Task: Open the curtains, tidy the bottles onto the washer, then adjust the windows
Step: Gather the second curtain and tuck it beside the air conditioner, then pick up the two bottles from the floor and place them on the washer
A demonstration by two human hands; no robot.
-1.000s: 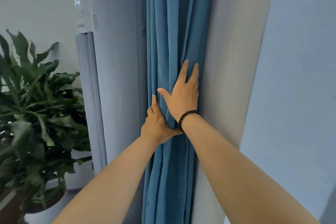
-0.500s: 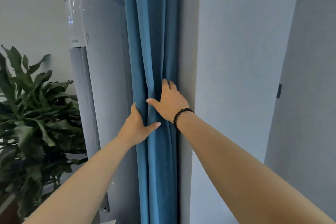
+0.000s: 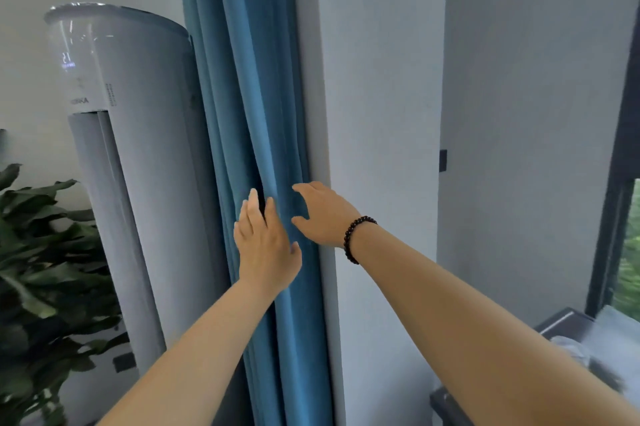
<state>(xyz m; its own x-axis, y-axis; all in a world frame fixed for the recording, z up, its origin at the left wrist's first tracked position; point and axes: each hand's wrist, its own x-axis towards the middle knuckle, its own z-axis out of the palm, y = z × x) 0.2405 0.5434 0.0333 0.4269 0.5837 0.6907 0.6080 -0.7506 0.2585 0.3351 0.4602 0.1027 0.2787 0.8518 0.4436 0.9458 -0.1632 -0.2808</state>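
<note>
The blue curtain [image 3: 249,148] hangs gathered into a narrow bundle of vertical folds, pressed between the tall white air conditioner [image 3: 138,155] on its left and the pale wall [image 3: 377,114] on its right. The left hand [image 3: 265,245] lies flat against the front of the folds with its fingers stretched upward and slightly spread, gripping nothing. The right hand [image 3: 323,214] is at the curtain's right edge, just beside the wall corner, with the fingers loosely curved and open toward the fabric; the fingertips seem to touch the cloth, but it has no closed hold on it. A dark beaded bracelet [image 3: 356,238] circles the right wrist. Both bare forearms reach in from the bottom of the view. A leafy green plant [image 3: 41,270] stands low at the left, beside the air conditioner. At the far right a dark window frame [image 3: 620,183] shows, with blurred greenery beyond the glass.
</note>
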